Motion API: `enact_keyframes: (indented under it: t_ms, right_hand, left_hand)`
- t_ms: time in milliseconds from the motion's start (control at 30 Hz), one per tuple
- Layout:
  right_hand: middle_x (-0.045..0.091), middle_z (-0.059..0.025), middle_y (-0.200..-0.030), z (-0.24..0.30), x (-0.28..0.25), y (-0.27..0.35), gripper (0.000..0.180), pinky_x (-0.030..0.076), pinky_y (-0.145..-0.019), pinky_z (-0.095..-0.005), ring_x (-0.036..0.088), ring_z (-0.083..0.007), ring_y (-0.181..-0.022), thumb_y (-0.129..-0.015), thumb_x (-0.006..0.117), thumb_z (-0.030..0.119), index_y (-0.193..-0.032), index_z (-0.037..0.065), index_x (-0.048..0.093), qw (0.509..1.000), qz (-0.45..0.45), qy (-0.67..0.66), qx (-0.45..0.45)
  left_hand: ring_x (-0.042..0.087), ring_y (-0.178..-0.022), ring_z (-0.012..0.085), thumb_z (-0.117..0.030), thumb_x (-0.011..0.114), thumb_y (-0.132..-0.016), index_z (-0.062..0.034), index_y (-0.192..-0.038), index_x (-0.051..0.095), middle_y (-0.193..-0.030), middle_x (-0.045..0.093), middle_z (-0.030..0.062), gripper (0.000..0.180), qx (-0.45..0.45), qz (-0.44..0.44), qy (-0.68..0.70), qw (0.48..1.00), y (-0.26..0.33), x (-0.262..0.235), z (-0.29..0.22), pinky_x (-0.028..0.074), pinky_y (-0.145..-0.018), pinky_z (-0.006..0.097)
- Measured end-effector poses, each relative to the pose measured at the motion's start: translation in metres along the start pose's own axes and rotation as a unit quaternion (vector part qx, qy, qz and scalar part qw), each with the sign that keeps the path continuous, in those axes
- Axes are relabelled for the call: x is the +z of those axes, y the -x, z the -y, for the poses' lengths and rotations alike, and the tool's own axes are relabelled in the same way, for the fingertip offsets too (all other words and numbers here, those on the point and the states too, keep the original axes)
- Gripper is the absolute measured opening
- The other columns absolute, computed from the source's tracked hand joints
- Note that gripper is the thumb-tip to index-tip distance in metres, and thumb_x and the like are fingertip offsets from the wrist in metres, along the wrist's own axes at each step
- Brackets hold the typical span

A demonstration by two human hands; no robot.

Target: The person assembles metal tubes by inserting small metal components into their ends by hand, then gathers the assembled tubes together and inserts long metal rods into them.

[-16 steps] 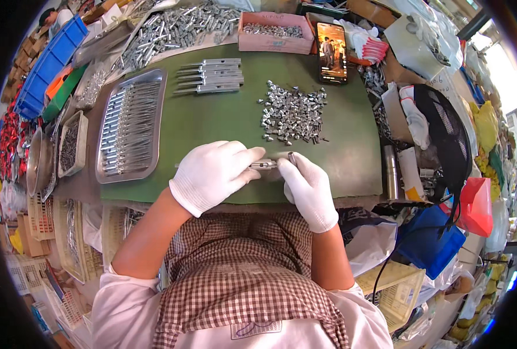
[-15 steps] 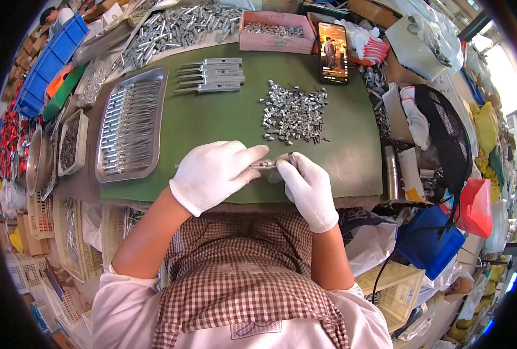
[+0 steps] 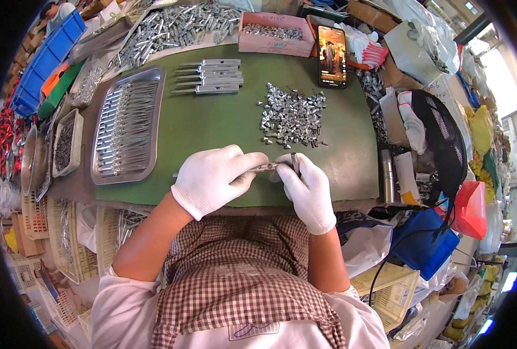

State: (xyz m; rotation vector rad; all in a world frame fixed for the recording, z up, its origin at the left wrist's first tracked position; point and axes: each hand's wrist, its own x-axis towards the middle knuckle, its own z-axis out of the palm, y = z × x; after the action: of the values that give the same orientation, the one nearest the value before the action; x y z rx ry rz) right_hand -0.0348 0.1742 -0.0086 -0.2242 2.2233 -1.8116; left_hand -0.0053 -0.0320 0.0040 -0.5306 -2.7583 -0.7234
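Observation:
Both hands wear white gloves and meet at the near edge of the green mat (image 3: 212, 125). My left hand (image 3: 215, 179) grips a thin metal rod (image 3: 265, 168) that lies level, its tip pointing right. My right hand (image 3: 306, 186) pinches a small metal piece (image 3: 294, 161) at that tip. A pile of small silver parts (image 3: 290, 116) lies just beyond my right hand. Farther back, a short row of finished metal rods (image 3: 209, 75) rests on the mat.
A steel tray (image 3: 125, 125) full of rods sits at the mat's left. A pink box (image 3: 276, 35) of small parts and a heap of metal pieces (image 3: 171, 26) stand at the back. A lit phone (image 3: 332, 55) leans at back right. Bins, bags and a black mesh object crowd the right.
The two hands stay together at the mat's near edge; my right fingers have shifted slightly on the small piece at the rod's tip.

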Motion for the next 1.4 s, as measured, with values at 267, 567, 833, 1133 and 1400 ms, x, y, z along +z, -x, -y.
enact_keyframes:
  t_ms: [267,567,833,1133,1400]
  right_hand:
    - [0.065,-0.0129,-0.081,-0.006,-0.021,-0.028,0.01,0.052,-0.067,-0.0396,0.065,-0.034,-0.074,-0.089,0.069,0.013,-0.097,0.006,0.067,0.926,-0.117,0.311,-0.177]
    - [0.062,-0.0115,-0.094,0.008,-0.022,-0.063,0.01,0.054,-0.069,-0.0446,0.065,-0.0329,-0.079,-0.087,0.064,0.012,-0.096,0.011,0.062,0.82,-0.072,0.523,-0.224]
    - [0.064,-0.0134,-0.09,0.002,-0.016,-0.011,0.008,0.053,-0.067,-0.0426,0.066,-0.0354,-0.075,-0.088,0.068,0.011,-0.096,0.008,0.067,0.927,-0.012,0.285,-0.245]
    - [0.066,-0.0093,-0.089,-0.004,-0.01,0.003,0.011,0.053,-0.066,-0.041,0.066,-0.0312,-0.077,-0.086,0.072,0.017,-0.095,0.011,0.069,0.886,0.001,0.38,-0.266]
    - [0.066,-0.0096,-0.09,-0.008,-0.016,-0.029,0.012,0.054,-0.067,-0.0409,0.067,-0.0325,-0.077,-0.086,0.072,0.02,-0.094,0.012,0.07,0.909,-0.123,0.343,-0.204]
  left_hand:
    - [0.064,-0.065,0.022,-0.018,0.069,-0.084,-0.0207,-0.107,0.069,-0.076,0.056,0.0038,0.023,0.011,0.055,-0.088,0.995,0.004,0.003,-0.012,0.053,-0.058,0.036]
    - [0.064,-0.064,0.0222,-0.023,0.065,-0.088,-0.0247,-0.108,0.069,-0.081,0.055,0.0043,0.021,-0.015,0.09,-0.115,0.989,0.006,0.013,-0.019,0.054,-0.057,0.037]
    - [0.064,-0.061,0.0244,-0.03,0.065,-0.091,-0.0244,-0.109,0.07,-0.08,0.056,0.005,0.019,-0.033,0.088,-0.102,0.99,0.008,0.011,-0.022,0.054,-0.054,0.038]
    - [0.065,-0.062,0.0247,-0.031,0.067,-0.09,-0.023,-0.108,0.071,-0.08,0.057,0.0049,0.02,-0.041,0.073,-0.091,0.992,0.007,0.014,-0.02,0.054,-0.055,0.038]
    - [0.064,-0.059,0.0251,-0.03,0.066,-0.091,-0.0261,-0.108,0.069,-0.079,0.055,0.0046,0.018,-0.049,0.092,-0.09,0.99,0.005,0.012,-0.021,0.054,-0.054,0.038]
